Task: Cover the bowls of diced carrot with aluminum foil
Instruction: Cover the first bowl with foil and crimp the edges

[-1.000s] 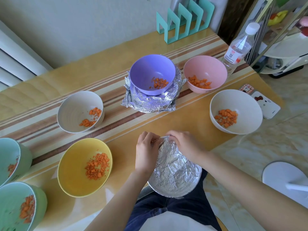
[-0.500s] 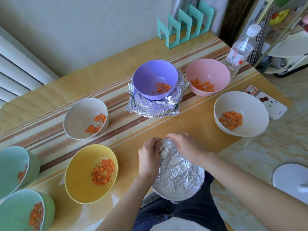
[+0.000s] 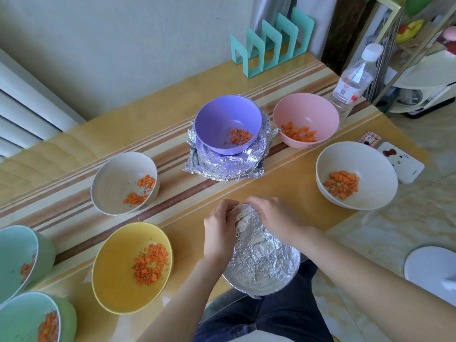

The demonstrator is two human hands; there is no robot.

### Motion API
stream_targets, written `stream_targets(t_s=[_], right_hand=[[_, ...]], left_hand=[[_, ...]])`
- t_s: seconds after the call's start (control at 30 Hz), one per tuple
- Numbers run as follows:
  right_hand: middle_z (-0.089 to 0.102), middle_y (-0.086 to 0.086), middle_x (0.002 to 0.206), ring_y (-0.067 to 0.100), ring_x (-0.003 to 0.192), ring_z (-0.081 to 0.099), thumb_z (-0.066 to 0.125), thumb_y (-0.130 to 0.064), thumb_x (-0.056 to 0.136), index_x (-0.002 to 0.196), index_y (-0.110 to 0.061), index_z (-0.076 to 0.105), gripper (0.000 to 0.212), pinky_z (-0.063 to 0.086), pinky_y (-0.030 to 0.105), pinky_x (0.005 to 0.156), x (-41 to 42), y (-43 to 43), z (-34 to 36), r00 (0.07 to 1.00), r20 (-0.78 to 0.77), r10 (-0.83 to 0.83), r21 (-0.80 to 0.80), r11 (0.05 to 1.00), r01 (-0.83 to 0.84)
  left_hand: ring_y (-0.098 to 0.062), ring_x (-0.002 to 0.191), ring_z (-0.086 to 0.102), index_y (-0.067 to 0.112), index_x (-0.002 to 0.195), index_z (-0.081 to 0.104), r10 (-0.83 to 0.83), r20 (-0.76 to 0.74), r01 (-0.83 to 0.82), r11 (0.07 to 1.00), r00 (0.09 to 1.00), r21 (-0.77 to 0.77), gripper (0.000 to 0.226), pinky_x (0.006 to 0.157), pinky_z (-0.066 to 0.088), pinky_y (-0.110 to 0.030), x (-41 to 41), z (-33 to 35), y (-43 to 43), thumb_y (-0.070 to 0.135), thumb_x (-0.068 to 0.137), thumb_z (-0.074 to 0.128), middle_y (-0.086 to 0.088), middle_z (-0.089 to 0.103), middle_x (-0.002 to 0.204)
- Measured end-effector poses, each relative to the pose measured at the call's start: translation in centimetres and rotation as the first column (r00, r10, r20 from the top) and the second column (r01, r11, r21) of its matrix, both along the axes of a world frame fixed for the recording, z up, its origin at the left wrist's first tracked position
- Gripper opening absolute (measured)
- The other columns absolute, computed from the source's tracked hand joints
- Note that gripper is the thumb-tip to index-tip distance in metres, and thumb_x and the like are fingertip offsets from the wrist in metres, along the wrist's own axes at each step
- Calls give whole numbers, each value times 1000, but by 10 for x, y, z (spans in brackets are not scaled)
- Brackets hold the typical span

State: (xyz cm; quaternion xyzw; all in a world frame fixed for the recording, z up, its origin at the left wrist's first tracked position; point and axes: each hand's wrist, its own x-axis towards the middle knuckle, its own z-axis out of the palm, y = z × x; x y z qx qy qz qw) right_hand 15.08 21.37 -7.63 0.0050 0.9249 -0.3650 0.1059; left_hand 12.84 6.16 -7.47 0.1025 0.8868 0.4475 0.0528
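Progress entry, near to far. Lower centre of the frame: one foil-covered bowl (image 3: 261,257) sits at the near edge of the table (image 3: 283,183), tipped toward us and overhanging the lap. Foil spans its whole mouth, and no carrot shows through.

The left hand (image 3: 219,233) curls its fingers round the far-left rim of this bowl. The right hand (image 3: 274,218) curls over the far rim and presses the foil down there. We judge this to be the crimping step on the first bowl, nearly finished.

Seven bowls of diced carrot are left open:
- two green bowls (image 3: 17,253) at the lower left
- the yellow bowl (image 3: 111,275) left of the hands
- a white bowl (image 3: 116,183) at middle left
- a second white bowl (image 3: 365,169) at middle right
- the purple bowl (image 3: 222,119) at centre, standing on a crumpled stack of foil (image 3: 222,166), which is probably the supply for the rest
- the pink bowl (image 3: 306,109) just right of the purple one

Farther back are a clear bottle (image 3: 352,80) at the upper right and a teal rack (image 3: 271,43) at the table's far edge.

Against the frames of half a second and a second ago, both hands keep the same grip at the same rim. The covered bowl has not travelled, and no open bowl has been touched. Only the view has shifted, so the far bowls sit slightly lower in the frame.
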Motion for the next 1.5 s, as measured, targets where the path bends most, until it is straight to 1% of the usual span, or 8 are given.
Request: stream_targets(t_s=[0.2, 0.33, 0.5, 0.6, 0.73, 0.93, 1.3, 1.5], right_hand=[[66, 1, 111, 15, 96, 61, 43, -16, 99, 123, -13, 58, 27, 33, 11, 65, -5, 5, 12, 1000, 6, -26, -35, 999, 27], [65, 7, 119, 17, 108, 62, 48, 0, 95, 129, -11, 55, 36, 31, -6, 70, -6, 8, 10, 997, 49, -51, -8, 999, 52], [67, 10, 113, 20, 102, 64, 44, -8, 99, 130, -12, 52, 33, 47, 14, 75, -13, 7, 15, 997, 78, 22, 61, 998, -27], [64, 2, 117, 20, 100, 63, 41, -2, 97, 131, -17, 49, 38, 42, 24, 58, -18, 2, 19, 993, 86, 75, 188, 978, -90], [67, 10, 110, 27, 102, 63, 41, 10, 88, 116, -13, 58, 40, 53, 37, 75, -23, 0, 20, 993, 83, 79, 176, 980, -93], [67, 8, 100, 28, 91, 64, 46, 4, 91, 116, -16, 58, 34, 43, 31, 61, -27, -2, 21, 991, 54, 124, 168, 977, -131], [67, 3, 114, 17, 104, 61, 48, -19, 98, 123, -17, 59, 28, 42, 22, 77, -27, 7, 23, 992, 122, 39, -139, 990, -22], [65, 11, 117, 26, 107, 59, 44, -15, 99, 127, -9, 57, 31, 38, 23, 76, -18, 10, 16, 991, 131, -38, -59, 997, 46]], left_hand=[[2, 75, 52, 15, 84, 64, 17, 22, -17, 1000, 1000, -7, 10, 65, 35, -6, -6, 1, -1, 5, 86, 60, 12, 63, 75], [6, 73, 53, 12, 84, 64, 28, 15, -29, 1000, 999, 6, 9, 65, 35, -5, -9, 2, 0, 3, 85, 60, 9, 63, 75], [-2, 75, 54, 12, 82, 64, 45, 4, -45, 999, 999, 17, 10, 64, 36, -7, -11, 0, -2, 3, 85, 61, 10, 63, 74], [-3, 74, 53, 12, 83, 63, 16, 3, -16, 1000, 1000, 18, 10, 63, 36, -7, -13, 2, -1, 3, 85, 61, 13, 61, 73], [-4, 69, 51, 11, 82, 63, -4, -31, 4, 1000, 1000, 14, 10, 63, 35, -6, -19, 4, 1, 1, 84, 62, 17, 57, 71], [6, 68, 51, 12, 81, 63, -2, -39, 2, 1000, 999, 13, 14, 62, 34, -6, -20, 3, -1, -2, 82, 61, 16, 57, 70], [3, 68, 50, 9, 84, 63, -23, -49, 22, 1000, 999, -3, 13, 62, 34, -5, -19, 5, -1, -4, 83, 59, 12, 57, 73], [-4, 69, 46, 7, 83, 62, 10, -77, -11, 1000, 997, -16, 11, 65, 33, -3, -15, 4, -1, -3, 84, 59, 6, 58, 76]])
